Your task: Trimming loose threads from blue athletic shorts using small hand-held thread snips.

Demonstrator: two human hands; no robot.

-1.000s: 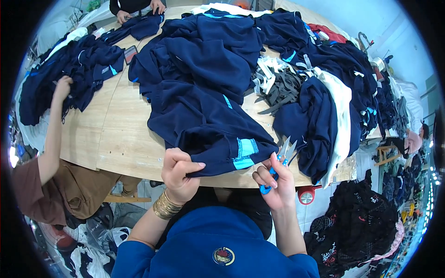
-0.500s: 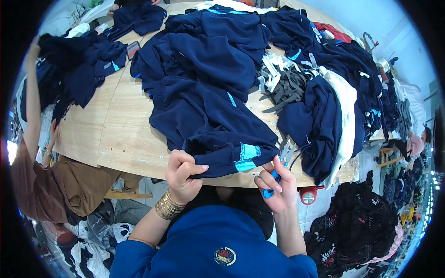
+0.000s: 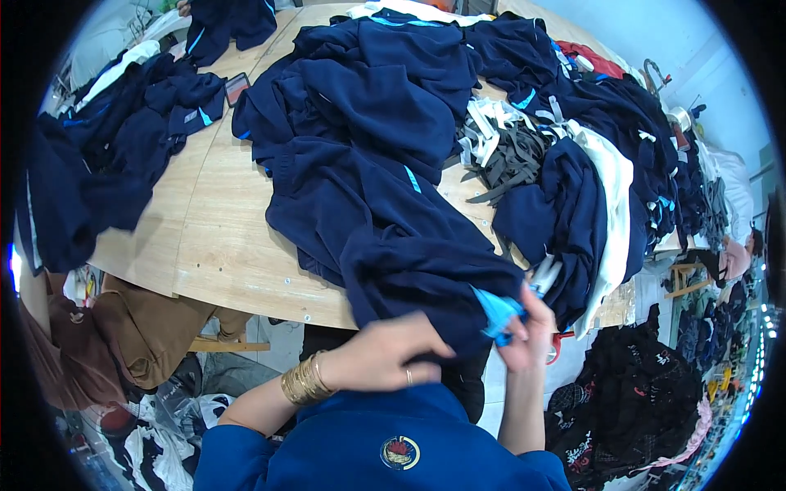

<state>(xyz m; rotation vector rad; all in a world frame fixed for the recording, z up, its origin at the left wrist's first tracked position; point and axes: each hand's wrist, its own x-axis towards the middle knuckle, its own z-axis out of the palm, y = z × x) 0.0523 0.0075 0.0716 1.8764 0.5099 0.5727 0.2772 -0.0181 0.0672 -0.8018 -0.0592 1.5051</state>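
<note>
A navy garment (image 3: pixel 409 262) with a gathered edge lies across the near table edge, one end lifted and hanging over my lap. My right hand (image 3: pixel 526 331) is closed on its light-blue patch (image 3: pixel 496 311). Blue-handled scissors sit in the same hand, their blurred blades (image 3: pixel 544 276) pointing up and away. My left hand (image 3: pixel 389 353), with gold bangles at the wrist, is beside the hanging cloth, in front of my blue shirt. Motion smears its fingers, so whether it grips the cloth is unclear.
More navy garments (image 3: pixel 377 90) are heaped beyond. At right lie grey and white strips (image 3: pixel 512 155) and a white cloth (image 3: pixel 610 188). A phone-like object (image 3: pixel 237 88) rests at left. A co-worker at left handles navy cloth (image 3: pixel 82 196). Black fabric (image 3: pixel 630 393) is piled on the floor.
My left hand has come off the hem and moved right and nearer to me. My right hand has shifted right, drawing the light-blue patch along. The co-worker's cloth has swung nearer.
</note>
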